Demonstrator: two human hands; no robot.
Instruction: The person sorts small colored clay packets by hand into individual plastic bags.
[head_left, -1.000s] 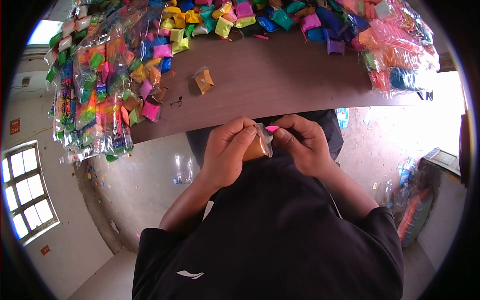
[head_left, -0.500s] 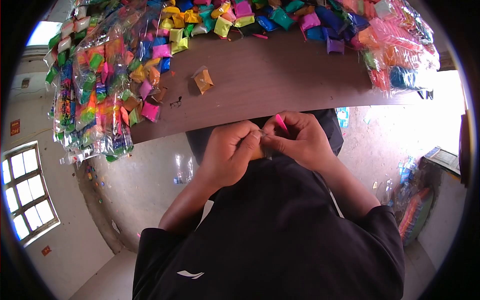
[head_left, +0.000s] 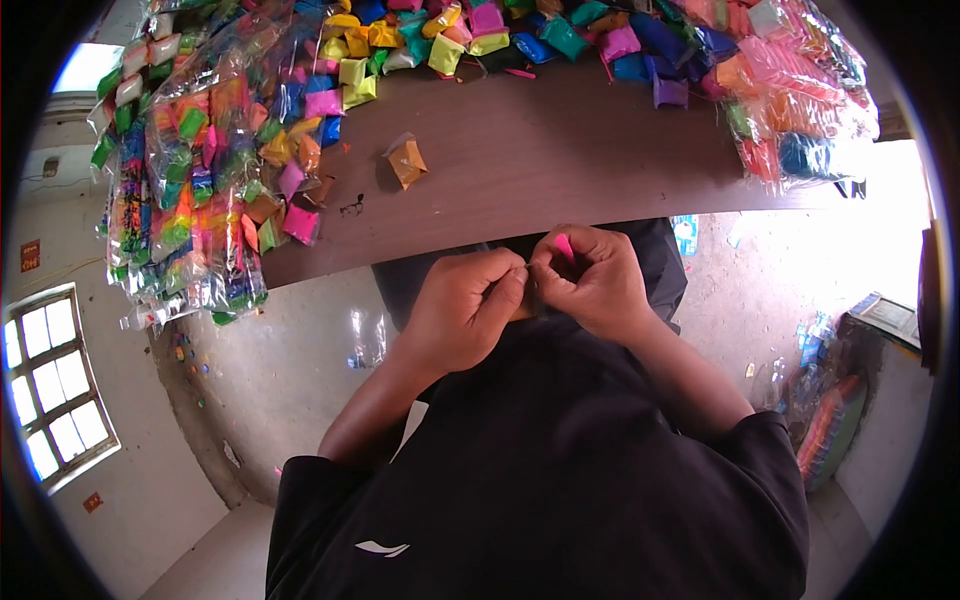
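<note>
My left hand (head_left: 462,305) and my right hand (head_left: 600,285) meet close to my body, just off the table's near edge. Both are closed, fingertips pinched together and almost touching. A slim pink stick (head_left: 565,246) pokes out from the curled fingers of my right hand. Under the fingertips shows a bit of a small tan packet (head_left: 524,313), pinched by my left hand; most of it is hidden. On the tabletop beyond, an orange-brown packet in clear wrap (head_left: 407,162) lies alone.
The brown table (head_left: 520,150) bears a heap of small colourful packets (head_left: 440,45) along its far side. Clear bags of packets (head_left: 190,190) pile up at the left and more pink bags (head_left: 790,80) at the right. Wrappers (head_left: 815,340) litter the floor.
My fingertips have shifted slightly, and the right hand has curled in more. Less of the pink stick and of the tan packet shows now.
</note>
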